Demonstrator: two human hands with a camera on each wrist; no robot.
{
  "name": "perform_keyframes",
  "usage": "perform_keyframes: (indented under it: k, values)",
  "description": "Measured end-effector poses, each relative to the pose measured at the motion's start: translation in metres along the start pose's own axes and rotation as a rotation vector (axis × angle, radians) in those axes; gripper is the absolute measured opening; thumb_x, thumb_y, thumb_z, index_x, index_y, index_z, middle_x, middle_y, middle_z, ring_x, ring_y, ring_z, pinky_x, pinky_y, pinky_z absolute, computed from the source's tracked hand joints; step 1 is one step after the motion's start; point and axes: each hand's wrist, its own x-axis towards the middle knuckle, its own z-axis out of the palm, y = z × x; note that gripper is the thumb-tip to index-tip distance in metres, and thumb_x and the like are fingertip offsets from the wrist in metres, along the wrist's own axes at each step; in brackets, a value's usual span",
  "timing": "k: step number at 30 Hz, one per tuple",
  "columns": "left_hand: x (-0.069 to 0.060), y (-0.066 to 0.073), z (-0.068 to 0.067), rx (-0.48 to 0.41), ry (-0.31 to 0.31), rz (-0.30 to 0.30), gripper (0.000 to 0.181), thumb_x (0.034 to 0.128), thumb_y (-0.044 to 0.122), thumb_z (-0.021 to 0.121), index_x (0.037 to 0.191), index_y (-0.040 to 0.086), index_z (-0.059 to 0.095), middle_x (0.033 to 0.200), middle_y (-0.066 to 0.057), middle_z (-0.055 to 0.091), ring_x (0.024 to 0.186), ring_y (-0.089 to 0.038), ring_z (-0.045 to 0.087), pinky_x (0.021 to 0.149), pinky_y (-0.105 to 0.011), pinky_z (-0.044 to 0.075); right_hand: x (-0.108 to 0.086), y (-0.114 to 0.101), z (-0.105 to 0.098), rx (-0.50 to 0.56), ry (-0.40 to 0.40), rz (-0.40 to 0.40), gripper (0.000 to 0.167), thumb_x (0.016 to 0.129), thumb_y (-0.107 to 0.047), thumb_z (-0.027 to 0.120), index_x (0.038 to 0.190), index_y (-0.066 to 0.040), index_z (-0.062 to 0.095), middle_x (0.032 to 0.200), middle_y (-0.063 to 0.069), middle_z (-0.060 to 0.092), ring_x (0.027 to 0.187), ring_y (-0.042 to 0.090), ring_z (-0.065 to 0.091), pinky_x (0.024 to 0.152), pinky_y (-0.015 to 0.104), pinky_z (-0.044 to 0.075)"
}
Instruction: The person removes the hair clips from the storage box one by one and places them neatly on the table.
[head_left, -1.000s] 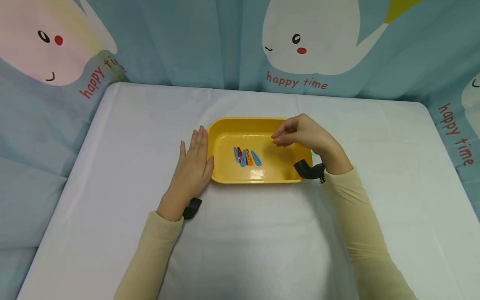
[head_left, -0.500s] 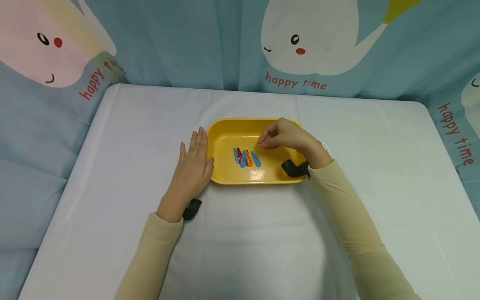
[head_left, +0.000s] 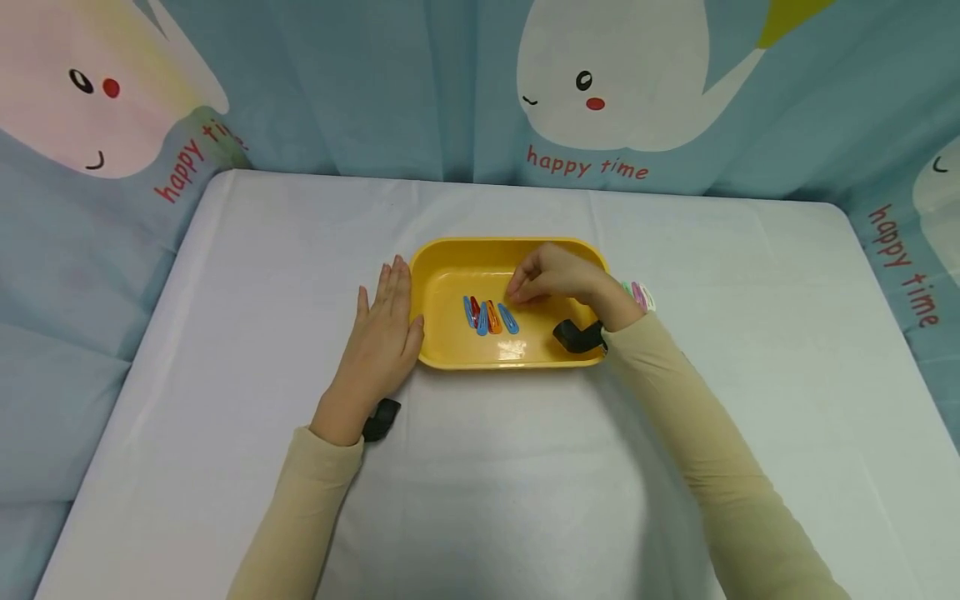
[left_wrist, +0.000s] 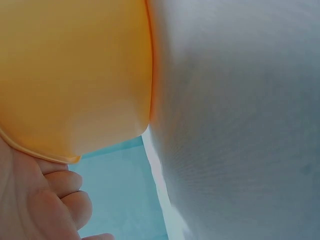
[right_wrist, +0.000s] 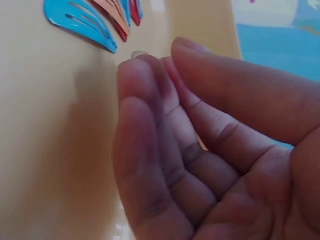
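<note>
Several snap hair clips lie in a loose row inside a yellow tray (head_left: 465, 365). A blue hair clip (head_left: 508, 319) is at the right end of the row, beside an orange hair clip (head_left: 493, 318). My right hand (head_left: 558, 275) hovers over the tray just right of the row. In the right wrist view its fingers (right_wrist: 137, 135) are loosely bent with the thumb apart, and I see nothing held; the blue clip is a short way beyond the fingertips. My left hand (head_left: 378, 342) rests against the tray's left side, fingers straight.
Outside the tray on the right, green, pink and white hair clips (head_left: 639, 296) lie on the white tablecloth (head_left: 765, 333), partly hidden by the right wrist. Black wrist mounts (head_left: 577, 337) stick out under both wrists. A blue printed curtain (head_left: 390, 92) hangs behind the table.
My right hand has moved left and inward over the tray, toward the blue clip, bringing the clips outside the tray into view. My left hand and the clips in the row stay put.
</note>
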Motion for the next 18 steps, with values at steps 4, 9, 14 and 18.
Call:
perform_keyframes:
  k: [4,9,14,18]
  values:
    - [0.0001,0.0004,0.0001,-0.004,0.001,0.000,0.064,0.0993,0.021,0.036,0.149,-0.004,0.004,0.156,-0.015,0.005,0.143,-0.031,0.006,0.111,-0.055,0.001,0.0018,0.0030,0.0007,-0.006,-0.025,0.014,0.012,0.085,0.001,0.065,0.092,0.009,0.070,0.078,0.011,0.069,0.067,0.016,0.060,0.067,0.025,0.051]
    - [0.0003,0.0003,-0.0004,-0.002,0.002,0.005,0.064,0.0994,0.021,0.036,0.149,-0.005,0.004,0.156,-0.015,0.004,0.143,-0.031,0.006,0.111,-0.056,0.002,0.0041,0.0052,0.0026,-0.011,-0.046,0.036,0.011,0.083,0.002,0.067,0.090,0.010,0.069,0.074,0.009,0.068,0.063,0.014,0.059,0.063,0.024,0.051]
    - [-0.0002,0.0002,-0.0007,-0.003,0.001,0.004,0.064,0.0996,0.021,0.035,0.149,-0.004,0.004,0.156,-0.016,0.004,0.143,-0.031,0.005,0.111,-0.056,0.002,0.0068,0.0061,0.0048,-0.024,-0.057,0.055,0.011,0.081,0.001,0.070,0.087,0.009,0.068,0.071,0.007,0.066,0.060,0.013,0.058,0.060,0.022,0.050]
    - [-0.0005,0.0004,-0.0005,-0.004,0.002,0.002,0.064,0.0996,0.022,0.035,0.149,-0.005,0.004,0.156,-0.015,0.004,0.143,-0.031,0.006,0.111,-0.056,0.003,0.0079,0.0058,0.0064,-0.060,-0.063,0.052,0.011,0.080,-0.002,0.072,0.086,0.007,0.067,0.070,0.005,0.064,0.059,0.013,0.057,0.059,0.022,0.049]
